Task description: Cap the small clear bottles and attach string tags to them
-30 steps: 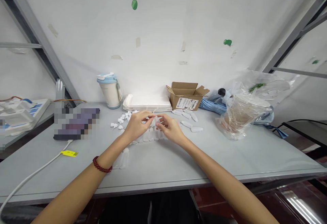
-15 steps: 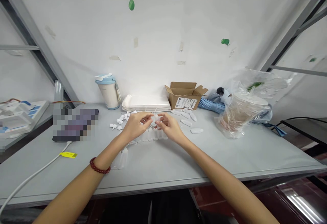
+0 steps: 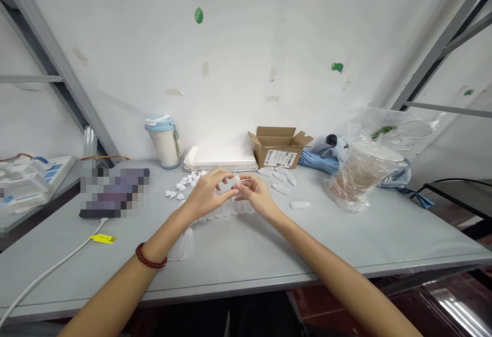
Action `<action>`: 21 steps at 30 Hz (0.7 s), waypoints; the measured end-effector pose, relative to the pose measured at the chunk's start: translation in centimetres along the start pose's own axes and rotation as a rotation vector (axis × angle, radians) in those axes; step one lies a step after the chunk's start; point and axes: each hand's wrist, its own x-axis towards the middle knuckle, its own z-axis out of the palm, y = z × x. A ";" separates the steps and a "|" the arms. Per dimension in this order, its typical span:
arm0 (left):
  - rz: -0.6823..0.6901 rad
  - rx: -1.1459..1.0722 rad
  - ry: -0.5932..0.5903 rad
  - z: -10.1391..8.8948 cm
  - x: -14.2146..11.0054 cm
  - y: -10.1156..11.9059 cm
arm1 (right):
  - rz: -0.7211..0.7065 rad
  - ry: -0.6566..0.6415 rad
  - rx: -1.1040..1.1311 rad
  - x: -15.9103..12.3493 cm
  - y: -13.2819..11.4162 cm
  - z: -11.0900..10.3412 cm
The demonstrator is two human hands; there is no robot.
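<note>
In the middle of the table, a small whitish plastic bottle with a thin white loop above it is at my fingertips. My left hand touches it from the left, thumb and fingers curved round. From the right, my right hand grips it between thumb and fingers. Below my hands lies a row of similar translucent bottles, partly covered by them. Several small white caps are scattered beyond my left hand. Loose white bottles lie to the right of my right hand.
A stack of white trays and an open cardboard box stand against the wall. To the left are a tumbler and a blurred dark device with a cable. At the right sits a plastic-wrapped cup beside blue fabric.
My left fingers have spread a little, and the left thumb reaches lower on the bottle. My right hand keeps its place. The whole view has shifted slightly.
</note>
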 end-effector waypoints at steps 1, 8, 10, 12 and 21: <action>0.006 -0.008 0.001 -0.1 0.1 0.0 | 0.013 0.006 0.015 -0.1 -0.1 0.1; 0.124 0.101 -0.215 -1.4 0.0 0.0 | 0.084 0.092 0.054 -0.9 -0.3 1.2; 0.139 0.147 -0.243 -2.2 -0.9 0.4 | 0.104 0.058 0.076 -1.3 -0.3 1.9; 0.130 0.182 -0.231 -3.0 -2.1 0.9 | 0.103 0.005 0.069 -1.9 -0.3 2.6; 0.033 0.197 -0.202 -5.5 -9.1 2.9 | 0.168 -0.483 -0.194 -4.1 -0.9 3.8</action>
